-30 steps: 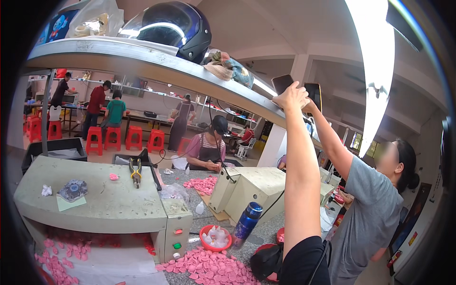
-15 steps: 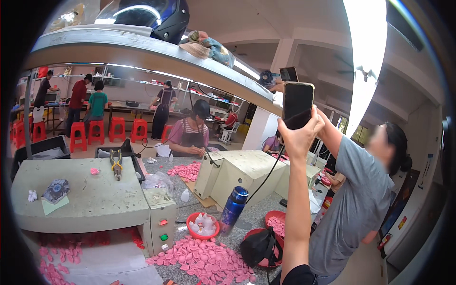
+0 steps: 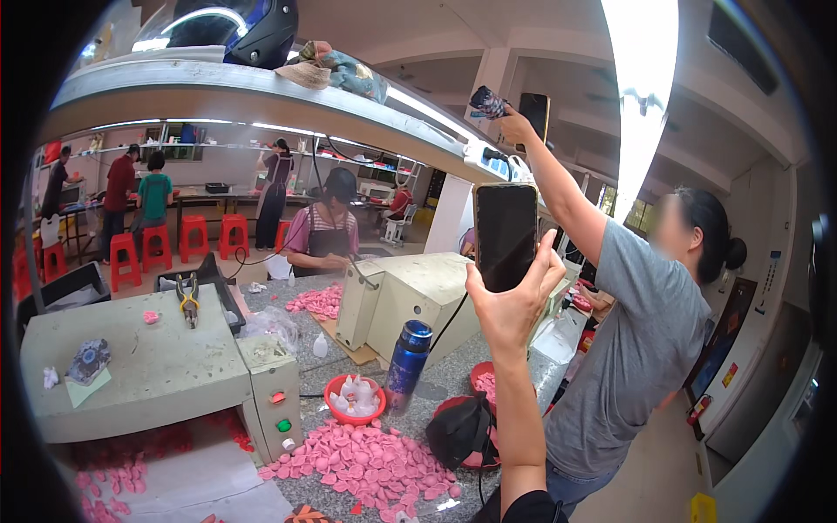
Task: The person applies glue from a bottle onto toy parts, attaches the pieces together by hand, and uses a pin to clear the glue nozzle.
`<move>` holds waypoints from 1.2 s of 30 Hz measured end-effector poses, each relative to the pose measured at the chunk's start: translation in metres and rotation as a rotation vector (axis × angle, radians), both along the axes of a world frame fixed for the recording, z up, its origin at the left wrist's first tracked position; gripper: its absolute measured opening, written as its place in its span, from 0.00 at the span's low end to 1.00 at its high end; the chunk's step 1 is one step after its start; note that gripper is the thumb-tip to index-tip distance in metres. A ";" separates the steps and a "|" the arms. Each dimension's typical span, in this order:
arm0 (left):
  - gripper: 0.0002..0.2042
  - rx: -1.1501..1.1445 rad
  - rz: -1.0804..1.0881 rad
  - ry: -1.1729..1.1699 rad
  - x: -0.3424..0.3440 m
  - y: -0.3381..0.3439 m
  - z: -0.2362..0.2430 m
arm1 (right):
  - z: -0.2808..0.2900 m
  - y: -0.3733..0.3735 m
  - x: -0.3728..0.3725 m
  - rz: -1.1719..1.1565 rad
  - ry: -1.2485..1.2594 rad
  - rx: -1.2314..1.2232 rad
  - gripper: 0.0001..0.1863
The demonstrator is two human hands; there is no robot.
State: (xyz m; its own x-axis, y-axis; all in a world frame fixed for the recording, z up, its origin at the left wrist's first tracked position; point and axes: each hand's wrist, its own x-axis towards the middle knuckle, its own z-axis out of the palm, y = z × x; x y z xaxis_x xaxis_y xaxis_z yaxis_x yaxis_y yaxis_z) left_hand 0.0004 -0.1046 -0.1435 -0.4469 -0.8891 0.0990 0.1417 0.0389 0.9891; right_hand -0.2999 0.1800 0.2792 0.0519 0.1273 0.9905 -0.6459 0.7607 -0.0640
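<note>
My right hand [image 3: 514,305] is raised just right of centre, gripping a smartphone [image 3: 506,235] upright by its lower sides. Its dark screen faces me, with the thumb along the left edge and the fingers along the right. My bare forearm comes up from the lower edge, with a black sleeve at the bottom. Beyond it, a person in a grey T-shirt [image 3: 632,340] stretches an arm up; that person's hand [image 3: 516,126] holds a dark patterned bundle [image 3: 488,103] over the shelf. Another phone [image 3: 534,120] stands upright beside that hand. My left hand is out of the picture.
Pink petal-shaped pieces [image 3: 366,466] cover the near worktop. Around them stand a blue bottle [image 3: 408,366], a red bowl of small bottles [image 3: 356,414], a black cap [image 3: 459,433] and grey-green machines [image 3: 139,340]. Pliers [image 3: 187,301] lie on one. An overhead shelf [image 3: 261,100] holds a helmet.
My view has shifted right. My right hand and its phone are lower and further left in the picture. The other person's hand has risen higher above the shelf with the patterned bundle.
</note>
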 end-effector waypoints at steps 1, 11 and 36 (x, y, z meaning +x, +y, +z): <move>0.12 -0.035 -0.001 -0.026 0.000 -0.001 0.000 | -0.002 -0.002 0.003 -0.016 0.011 0.008 0.51; 0.11 0.027 0.003 0.004 0.000 0.001 0.000 | -0.013 -0.006 0.012 -0.035 0.012 0.007 0.53; 0.13 -0.003 -0.028 -0.038 0.001 -0.004 -0.006 | -0.016 -0.002 0.015 -0.017 0.026 0.005 0.52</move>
State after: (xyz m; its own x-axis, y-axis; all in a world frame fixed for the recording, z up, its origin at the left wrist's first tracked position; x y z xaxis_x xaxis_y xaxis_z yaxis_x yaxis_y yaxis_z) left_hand 0.0017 -0.1087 -0.1493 -0.4746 -0.8761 0.0843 0.1052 0.0386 0.9937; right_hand -0.2851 0.1779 0.2634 0.0796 0.1217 0.9894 -0.6341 0.7720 -0.0439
